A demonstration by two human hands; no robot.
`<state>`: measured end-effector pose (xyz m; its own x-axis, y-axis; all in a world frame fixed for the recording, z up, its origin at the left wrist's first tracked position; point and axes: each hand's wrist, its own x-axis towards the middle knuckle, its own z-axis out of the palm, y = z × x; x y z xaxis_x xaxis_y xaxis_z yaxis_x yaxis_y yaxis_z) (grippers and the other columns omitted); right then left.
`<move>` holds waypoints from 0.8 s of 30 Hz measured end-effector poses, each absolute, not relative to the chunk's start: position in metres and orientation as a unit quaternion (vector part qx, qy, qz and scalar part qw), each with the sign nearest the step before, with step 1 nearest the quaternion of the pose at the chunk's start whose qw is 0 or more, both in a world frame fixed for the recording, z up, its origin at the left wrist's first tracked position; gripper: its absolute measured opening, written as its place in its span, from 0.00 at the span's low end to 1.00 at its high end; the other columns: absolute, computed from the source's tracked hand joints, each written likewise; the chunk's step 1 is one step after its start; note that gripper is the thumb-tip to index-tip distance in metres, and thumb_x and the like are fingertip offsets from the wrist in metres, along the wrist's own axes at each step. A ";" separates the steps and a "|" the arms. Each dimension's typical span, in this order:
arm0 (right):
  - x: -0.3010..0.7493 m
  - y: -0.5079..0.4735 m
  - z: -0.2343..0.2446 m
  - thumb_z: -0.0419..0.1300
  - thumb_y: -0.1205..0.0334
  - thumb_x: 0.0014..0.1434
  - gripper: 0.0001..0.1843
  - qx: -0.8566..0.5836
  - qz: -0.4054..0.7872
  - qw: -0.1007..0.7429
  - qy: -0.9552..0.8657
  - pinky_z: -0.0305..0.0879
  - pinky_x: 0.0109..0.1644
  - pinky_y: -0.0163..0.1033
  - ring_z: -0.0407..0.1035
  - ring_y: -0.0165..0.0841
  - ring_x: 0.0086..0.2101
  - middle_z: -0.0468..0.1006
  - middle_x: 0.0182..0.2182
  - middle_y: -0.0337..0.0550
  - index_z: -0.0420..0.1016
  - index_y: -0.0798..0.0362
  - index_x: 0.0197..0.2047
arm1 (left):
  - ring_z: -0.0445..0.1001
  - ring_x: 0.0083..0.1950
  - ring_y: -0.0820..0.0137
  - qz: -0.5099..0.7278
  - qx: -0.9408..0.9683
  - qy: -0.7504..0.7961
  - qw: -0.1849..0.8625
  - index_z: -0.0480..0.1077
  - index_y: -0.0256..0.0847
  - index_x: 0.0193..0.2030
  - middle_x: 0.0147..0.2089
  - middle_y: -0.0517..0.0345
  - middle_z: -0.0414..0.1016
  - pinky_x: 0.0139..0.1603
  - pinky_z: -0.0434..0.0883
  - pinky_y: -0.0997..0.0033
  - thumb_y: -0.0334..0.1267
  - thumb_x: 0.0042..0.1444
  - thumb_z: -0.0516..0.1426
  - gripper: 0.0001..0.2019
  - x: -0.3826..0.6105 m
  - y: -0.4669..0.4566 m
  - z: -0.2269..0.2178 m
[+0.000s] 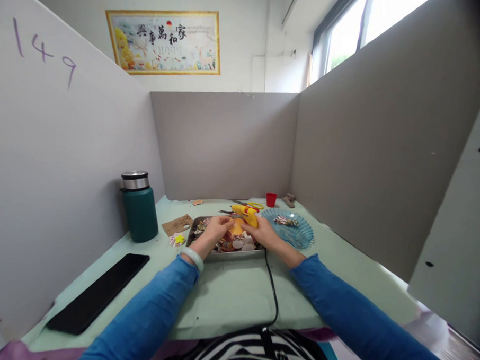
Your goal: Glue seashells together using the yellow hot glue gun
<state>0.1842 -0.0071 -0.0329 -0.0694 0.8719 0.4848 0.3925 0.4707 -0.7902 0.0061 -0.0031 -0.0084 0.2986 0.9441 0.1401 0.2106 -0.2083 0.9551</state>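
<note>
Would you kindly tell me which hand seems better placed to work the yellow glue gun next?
Probably the right hand: it grips the yellow glue gun, while the left hand is over the metal tray, beside an orange piece.

A teal insulated flask (pixel 140 213) stands by the worktop's (pixel 233 297) far left corner — a black smartphone (pixel 99 293) lies toward the front left corner.

Head-worn view, looking forward, angled down
</note>
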 end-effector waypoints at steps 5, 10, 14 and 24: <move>0.184 -0.008 -0.032 0.63 0.51 0.50 0.13 -0.449 0.233 0.511 -0.695 0.62 0.26 0.35 0.67 0.34 0.26 0.72 0.20 0.39 0.74 0.53 0.29 | 0.69 0.18 0.75 0.429 0.637 0.457 0.449 0.69 0.35 0.32 0.18 0.61 0.69 0.22 0.65 0.78 0.40 0.55 0.59 0.09 0.006 0.001 -0.011; 0.185 -0.006 -0.034 0.63 0.51 0.50 0.14 -0.442 0.238 0.514 -0.696 0.66 0.31 0.38 0.70 0.37 0.30 0.75 0.24 0.42 0.77 0.53 0.35 | 0.70 0.19 0.75 0.457 0.600 0.480 0.448 0.71 0.35 0.35 0.20 0.61 0.70 0.24 0.67 0.77 0.41 0.54 0.61 0.10 0.006 0.004 -0.012; 0.184 -0.006 -0.033 0.63 0.52 0.50 0.15 -0.443 0.241 0.516 -0.693 0.67 0.32 0.38 0.71 0.37 0.30 0.75 0.24 0.42 0.78 0.54 0.37 | 0.71 0.20 0.74 0.464 0.591 0.489 0.443 0.71 0.35 0.35 0.19 0.61 0.70 0.25 0.68 0.77 0.41 0.54 0.61 0.09 0.005 0.005 -0.012; 0.183 -0.010 -0.029 0.63 0.51 0.50 0.17 -0.450 0.237 0.514 -0.691 0.66 0.33 0.38 0.71 0.38 0.31 0.75 0.24 0.42 0.77 0.56 0.38 | 0.74 0.22 0.72 0.481 0.565 0.496 0.451 0.69 0.36 0.37 0.19 0.61 0.70 0.27 0.71 0.76 0.41 0.55 0.61 0.10 0.005 0.005 -0.012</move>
<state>0.1827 -0.0104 -0.0291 -0.0665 0.8655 0.4965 0.3780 0.4824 -0.7902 0.0048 0.0048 -0.0118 0.0455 0.9943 0.0962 0.1264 -0.1012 0.9868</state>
